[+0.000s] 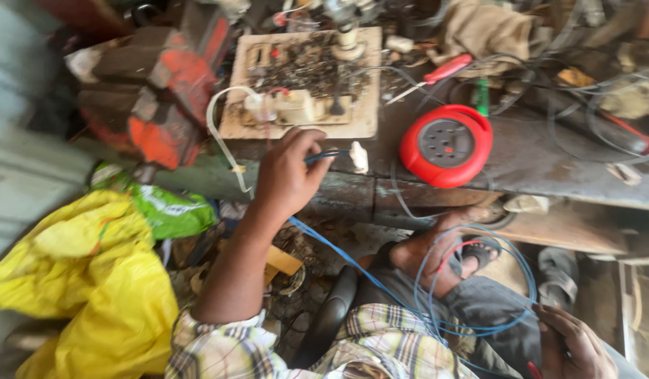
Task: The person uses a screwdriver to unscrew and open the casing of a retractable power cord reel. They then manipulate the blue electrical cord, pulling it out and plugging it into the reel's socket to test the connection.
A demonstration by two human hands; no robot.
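My left hand [289,175] is raised to the front edge of the workbench [549,161] and pinches a blue wire [338,256] just behind its white plug [358,156]. The plug sticks out to the right of my fingers, below a wooden board [366,105] with sockets and loose metal bits. From there the wire runs down across my lap into a loose coil [479,281]. At the bottom right, my right hand [574,344] is closed on the edge of the coil, with a small red piece [534,368] beside it.
A round red extension reel [447,144] lies on the bench right of the plug. A red-handled screwdriver [444,70] and tangled cables lie behind it. An orange vise [163,98] stands at the left. Yellow [93,281] and green [170,210] bags lie below. A sandalled foot [451,253] rests under the bench.
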